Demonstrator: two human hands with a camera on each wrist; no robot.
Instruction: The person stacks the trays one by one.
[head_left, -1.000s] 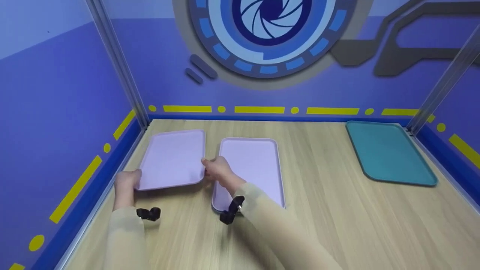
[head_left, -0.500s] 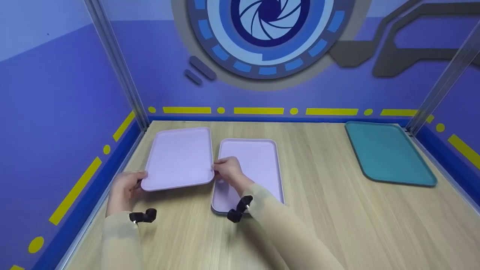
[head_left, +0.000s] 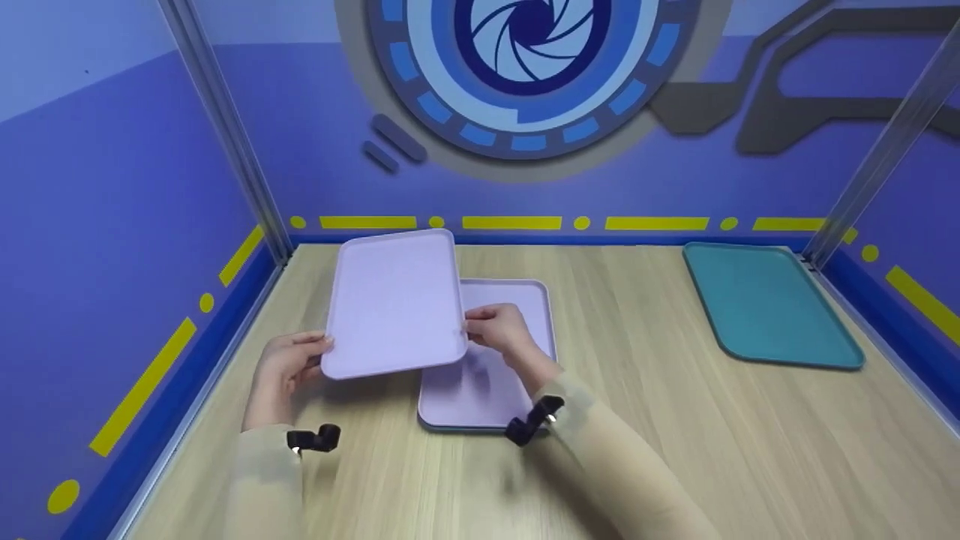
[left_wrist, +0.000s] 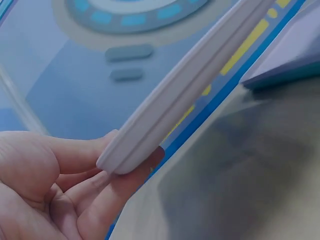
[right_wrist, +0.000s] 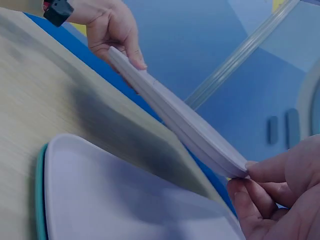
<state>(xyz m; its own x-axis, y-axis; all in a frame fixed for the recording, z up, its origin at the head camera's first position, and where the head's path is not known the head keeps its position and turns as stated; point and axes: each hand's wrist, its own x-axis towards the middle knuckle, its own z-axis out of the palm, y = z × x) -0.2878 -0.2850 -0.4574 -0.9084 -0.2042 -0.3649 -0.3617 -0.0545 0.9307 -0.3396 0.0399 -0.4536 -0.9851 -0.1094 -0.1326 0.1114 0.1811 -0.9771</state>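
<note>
A lilac tray (head_left: pixel 396 304) hangs above the table, gripped at both long sides. My left hand (head_left: pixel 285 367) pinches its near left corner, thumb on top and fingers beneath, as the left wrist view also shows on the tray's edge (left_wrist: pixel 165 100). At the right side my right hand (head_left: pixel 501 330) pinches the rim between thumb and fingers. Below and to the right lies a second lilac tray (head_left: pixel 480 394), partly covered by the lifted one in the head view. Under it a green tray's edge (right_wrist: pixel 40 195) shows in the right wrist view.
A teal tray (head_left: pixel 776 307) lies at the far right of the wooden table (head_left: pixel 630 322). Blue printed walls (head_left: pixel 525 195) enclose the back and sides, with metal posts (head_left: pixel 232 142) at the corners.
Both hands have carried the held lilac tray rightward and upward, so it now overlaps the second lilac tray in the head view. The other trays stay in place.
</note>
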